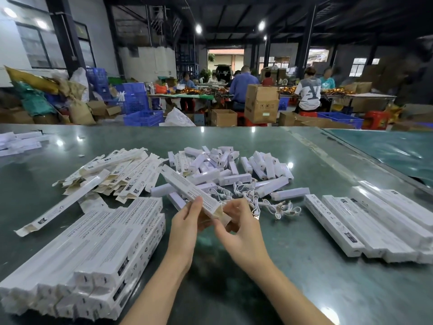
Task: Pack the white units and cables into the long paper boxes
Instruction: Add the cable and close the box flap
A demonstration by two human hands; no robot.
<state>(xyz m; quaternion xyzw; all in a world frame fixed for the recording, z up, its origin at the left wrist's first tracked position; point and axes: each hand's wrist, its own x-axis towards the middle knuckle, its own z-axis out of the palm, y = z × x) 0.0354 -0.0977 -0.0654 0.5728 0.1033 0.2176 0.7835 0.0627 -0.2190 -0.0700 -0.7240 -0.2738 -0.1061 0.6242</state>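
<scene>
Bare forearms come up from the bottom edge and meet at the middle of the frame, where both hands work the near end of one long paper box (187, 186). The left hand (187, 219) has its grip closed round the box just behind the open end; the right hand (241, 221) pinches the brown inner flap there — whether a cable is already inside, I cannot tell.

By the look of it the step in hand is closing or loading this box. The next move calls for tucking the thin card flap in squarely without creasing it.

Behind the hands, at centre, lie smooth white plastic units (225, 167) in a loose heap, with coiled white cables (269, 202) just in front. Flat unfilled boxes (121, 172) are piled at centre left; squared-up boxes are stacked at lower left (98, 254) and at right (375, 221) on the glossy green bench (304, 289).
</scene>
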